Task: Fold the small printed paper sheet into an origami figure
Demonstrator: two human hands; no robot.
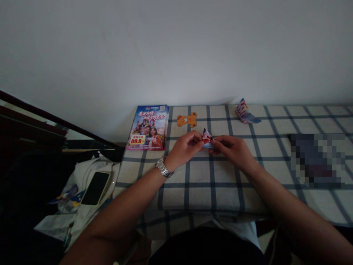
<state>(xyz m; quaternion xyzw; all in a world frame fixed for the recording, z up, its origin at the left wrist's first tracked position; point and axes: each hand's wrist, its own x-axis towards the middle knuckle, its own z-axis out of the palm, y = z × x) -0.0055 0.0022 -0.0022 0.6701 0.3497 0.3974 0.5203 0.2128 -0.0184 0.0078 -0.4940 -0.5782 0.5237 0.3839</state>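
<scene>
Between my two hands, just above the checked tablecloth [200, 195], is a small piece of folded printed paper [206, 139], red, white and light blue with a pointed top. My left hand [188, 144], with a metal watch [164, 168] on its wrist, pinches the paper's left side. The right side is pinched between the thumb and fingers of my right hand [227, 147]. A folded paper piece [244, 112] in similar printed colours stands near the wall, beyond my right hand.
Printed flyers [149, 129] lie stacked at the table's back left, beside a bear figure [186, 119] on the cloth. A blurred-out dark object [317, 160] is at the right. Lower left, a phone [96, 188] rests on a white bag [82, 169]. The wall [176, 51] borders the table's back.
</scene>
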